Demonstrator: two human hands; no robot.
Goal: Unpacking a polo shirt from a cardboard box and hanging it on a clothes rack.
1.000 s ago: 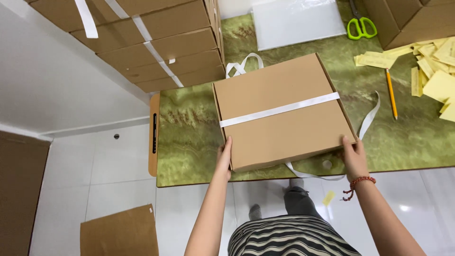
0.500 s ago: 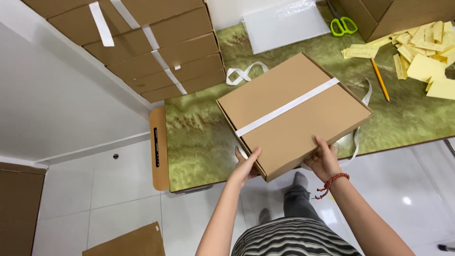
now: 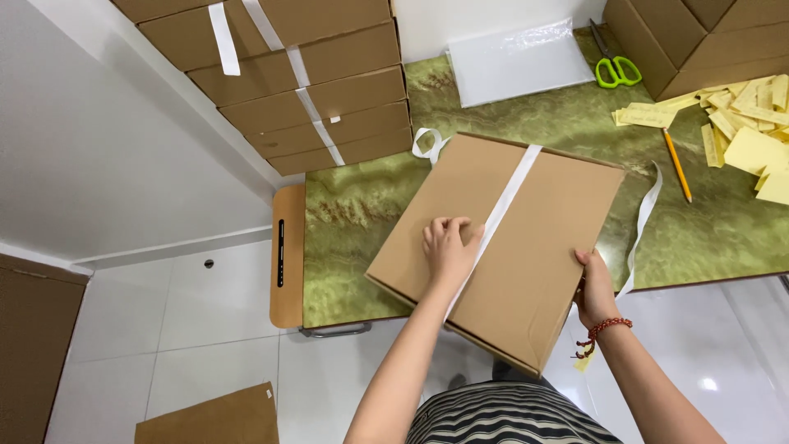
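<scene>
Now tilted off the near edge of the green marbled tabletop [image 3: 362, 214]: flat cardboard box [image 3: 526, 222] crossed by white strap [image 3: 505, 201]. Left hand [image 3: 448, 247] flat on the lid, fingers bent loosely, touching the strap. Right hand [image 3: 596, 288] clamped on the box's near right edge. Stacked strapped boxes [image 3: 320, 90] at the far left corner; green scissors [image 3: 612, 70], pencil [image 3: 676, 164] and yellow slips [image 3: 740, 131] toward the far right.

Both forearms are seen bare with no sleeves, a red beaded bracelet [image 3: 602, 330] with a dangling tassel is worn on the wrist of the right hand [image 3: 595, 289], and a black-and-white striped garment [image 3: 509, 415] is worn on the torso.
</scene>
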